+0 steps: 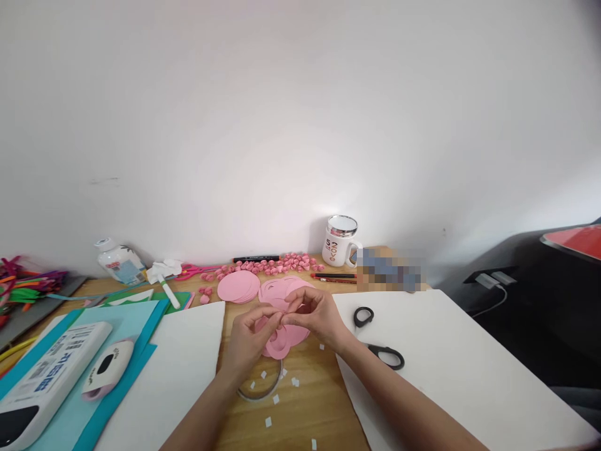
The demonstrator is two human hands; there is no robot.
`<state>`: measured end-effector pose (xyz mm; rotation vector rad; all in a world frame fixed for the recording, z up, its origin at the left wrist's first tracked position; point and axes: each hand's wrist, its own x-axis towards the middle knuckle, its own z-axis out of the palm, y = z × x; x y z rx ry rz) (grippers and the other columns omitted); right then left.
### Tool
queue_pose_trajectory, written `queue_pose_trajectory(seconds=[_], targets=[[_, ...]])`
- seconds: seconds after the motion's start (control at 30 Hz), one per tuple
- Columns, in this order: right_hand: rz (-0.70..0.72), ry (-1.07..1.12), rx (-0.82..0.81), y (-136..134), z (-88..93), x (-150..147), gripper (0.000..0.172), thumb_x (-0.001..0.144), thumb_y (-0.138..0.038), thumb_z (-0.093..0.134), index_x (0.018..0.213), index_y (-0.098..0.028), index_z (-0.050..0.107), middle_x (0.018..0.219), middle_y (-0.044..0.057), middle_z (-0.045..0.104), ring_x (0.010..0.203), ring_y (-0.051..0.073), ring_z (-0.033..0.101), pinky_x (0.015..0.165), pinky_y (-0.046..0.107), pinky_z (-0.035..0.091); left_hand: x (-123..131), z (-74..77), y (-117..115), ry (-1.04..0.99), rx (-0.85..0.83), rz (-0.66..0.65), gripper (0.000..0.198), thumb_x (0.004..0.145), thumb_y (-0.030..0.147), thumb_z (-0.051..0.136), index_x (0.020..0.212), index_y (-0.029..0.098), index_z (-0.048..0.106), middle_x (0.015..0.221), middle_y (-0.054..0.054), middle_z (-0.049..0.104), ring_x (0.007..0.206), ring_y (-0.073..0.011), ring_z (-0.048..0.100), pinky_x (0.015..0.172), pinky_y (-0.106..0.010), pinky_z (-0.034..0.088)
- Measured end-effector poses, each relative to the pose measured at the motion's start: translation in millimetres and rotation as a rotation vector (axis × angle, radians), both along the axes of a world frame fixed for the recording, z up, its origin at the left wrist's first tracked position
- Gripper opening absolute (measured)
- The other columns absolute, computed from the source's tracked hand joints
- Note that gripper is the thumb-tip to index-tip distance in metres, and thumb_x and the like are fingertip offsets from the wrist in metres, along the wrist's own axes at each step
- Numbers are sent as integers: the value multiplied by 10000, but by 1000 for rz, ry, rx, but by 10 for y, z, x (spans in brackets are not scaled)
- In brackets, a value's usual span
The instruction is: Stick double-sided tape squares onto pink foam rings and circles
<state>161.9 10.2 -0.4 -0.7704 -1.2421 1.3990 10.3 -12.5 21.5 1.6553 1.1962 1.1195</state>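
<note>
The left hand (253, 332) and right hand (318, 314) meet, fingertips pinched together on a small pink paper piece (282, 312) mostly hidden between them, just above overlapping pink paper circles (297, 336) on the wooden table (323, 407)

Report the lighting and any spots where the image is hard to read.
Head view: the wall is brightest around the middle and darker toward the upper right corner, with a soft shadow beside the mug; head view: a blocky pixelated patch hides detail right of the mug, and whatever lies between the fingers is too small to make out.
</note>
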Motion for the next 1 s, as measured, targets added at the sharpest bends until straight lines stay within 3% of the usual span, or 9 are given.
queue_pose_trajectory(seconds=[0.63, 1.0], targets=[[166, -79, 39, 5, -3, 108, 412, 480, -212, 787, 815, -165, 552, 556, -63, 521, 480, 62, 481, 480, 186, 390, -27, -28, 8, 41, 35, -195, 158, 766, 272, 538, 745, 168, 655, 843, -51, 624, 821, -174, 561, 751, -272, 419], [300, -165, 78, -34, 34, 86, 618, 467, -236, 795, 1011, -219, 503, 700, -56, 416, 556, 52, 402, 484, 176, 342, -38, 19, -10, 89, -87, -318, 235, 764, 338, 533, 723, 161, 682, 779, -55, 622, 753, -173, 557, 678, -270, 429]])
